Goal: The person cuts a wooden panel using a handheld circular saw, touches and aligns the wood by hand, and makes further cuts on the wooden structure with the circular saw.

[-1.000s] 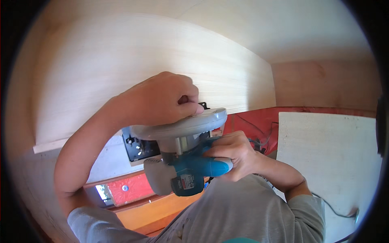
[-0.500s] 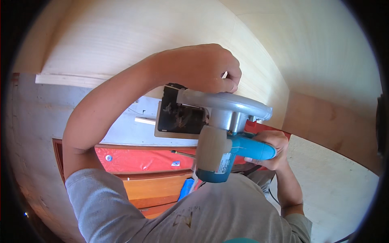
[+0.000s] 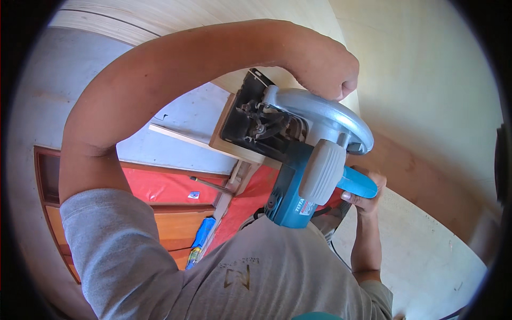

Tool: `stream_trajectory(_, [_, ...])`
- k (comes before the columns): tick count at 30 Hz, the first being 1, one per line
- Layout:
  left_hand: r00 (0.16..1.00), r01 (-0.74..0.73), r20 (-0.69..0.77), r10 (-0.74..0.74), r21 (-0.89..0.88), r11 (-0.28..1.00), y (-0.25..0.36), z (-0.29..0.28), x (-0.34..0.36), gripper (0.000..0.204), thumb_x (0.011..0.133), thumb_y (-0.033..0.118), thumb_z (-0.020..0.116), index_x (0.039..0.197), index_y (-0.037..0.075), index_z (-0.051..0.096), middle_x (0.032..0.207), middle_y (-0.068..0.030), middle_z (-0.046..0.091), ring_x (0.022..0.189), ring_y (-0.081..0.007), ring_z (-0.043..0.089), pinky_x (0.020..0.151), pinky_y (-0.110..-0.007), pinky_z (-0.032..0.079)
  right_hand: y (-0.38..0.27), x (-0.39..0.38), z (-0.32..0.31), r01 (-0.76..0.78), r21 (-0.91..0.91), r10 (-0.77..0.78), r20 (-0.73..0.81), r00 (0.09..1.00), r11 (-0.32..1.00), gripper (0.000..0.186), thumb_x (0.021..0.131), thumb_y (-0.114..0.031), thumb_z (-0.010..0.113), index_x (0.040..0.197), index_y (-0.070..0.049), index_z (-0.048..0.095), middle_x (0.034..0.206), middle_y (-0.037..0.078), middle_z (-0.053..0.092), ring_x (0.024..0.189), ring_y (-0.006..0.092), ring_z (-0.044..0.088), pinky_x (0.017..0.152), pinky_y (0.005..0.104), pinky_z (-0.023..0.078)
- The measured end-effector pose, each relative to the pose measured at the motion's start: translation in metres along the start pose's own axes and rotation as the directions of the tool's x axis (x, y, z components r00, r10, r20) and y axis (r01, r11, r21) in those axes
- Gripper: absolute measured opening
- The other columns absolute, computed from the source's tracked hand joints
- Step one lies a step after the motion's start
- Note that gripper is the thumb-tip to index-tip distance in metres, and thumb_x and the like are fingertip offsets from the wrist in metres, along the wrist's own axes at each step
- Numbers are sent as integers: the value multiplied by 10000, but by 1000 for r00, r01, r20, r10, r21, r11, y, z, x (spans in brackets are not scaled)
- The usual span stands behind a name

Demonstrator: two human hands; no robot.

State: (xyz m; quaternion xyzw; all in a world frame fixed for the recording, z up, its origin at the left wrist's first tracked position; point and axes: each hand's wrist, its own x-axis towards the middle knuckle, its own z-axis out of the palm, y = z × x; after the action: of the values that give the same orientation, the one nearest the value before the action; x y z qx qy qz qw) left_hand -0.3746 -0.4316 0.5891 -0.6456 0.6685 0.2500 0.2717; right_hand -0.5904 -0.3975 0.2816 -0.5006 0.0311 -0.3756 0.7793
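A teal circular saw (image 3: 293, 186) with a silver blade guard (image 3: 330, 109) and a grey grip is in front of my body. My right hand (image 3: 368, 192) is wrapped round its teal rear handle. The saw's black base plate (image 3: 248, 120) lies along a wooden piece (image 3: 220, 128). My left arm arches over the far side of the saw. Just beyond the guard, my left hand (image 3: 330, 69) is closed with its fingers curled under. Whatever it may hold is hidden behind the hand and the guard.
Pale plywood panels (image 3: 405, 58) rise on the far side and at the right. A thin wood strip (image 3: 181, 136) sticks out left of the saw. Below are a red sheet (image 3: 154, 184), a wooden frame and a blue packet (image 3: 204, 232). A dark cord (image 3: 340, 253) hangs by my right forearm.
The saw has turned and shifted right and away from me, with my right hand still on its handle. My left hand has moved right along the guard. The head view has also shifted.
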Motion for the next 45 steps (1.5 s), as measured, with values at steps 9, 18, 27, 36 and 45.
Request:
stream_trajectory(9, [997,-51,-62,54,38,998,1,5,-5,225,948,180,600,975,29,764,934,-161,730,872,-321,684,813,-432,535,-1,5,2,67,-35,-66,31,997,997,336,652,-92,961,898,24,763,784,92,741,669,177,685,643,285,520])
stream_trajectory(18, [993,-46,-104,55,81,996,12,-1,-10,196,964,177,631,991,36,765,959,-160,743,892,-317,701,815,-437,536,-12,9,2,80,-70,-77,47,996,994,318,673,-62,965,914,25,776,795,71,758,685,133,683,650,276,525])
stream_trajectory(27, [993,-69,-94,77,84,994,4,7,-3,220,975,188,609,996,41,771,975,-148,740,917,-319,696,851,-428,539,-13,4,10,13,-65,-13,0,1000,998,311,677,-84,969,879,25,760,770,66,743,661,137,670,629,284,503])
stream_trajectory(36, [986,-101,-132,104,28,994,-2,10,-9,238,975,185,589,993,38,775,990,-153,744,912,-325,697,851,-433,541,-6,8,10,95,-105,-98,-24,995,990,304,662,-111,950,830,22,734,709,66,696,607,154,628,588,296,468])
stream_trajectory(45, [989,-111,-96,111,7,994,1,-1,-11,225,980,169,596,997,27,770,990,-157,740,921,-334,695,853,-445,537,-21,14,10,65,-73,-64,13,998,995,278,665,-95,942,812,12,731,695,57,681,591,150,602,576,301,442])
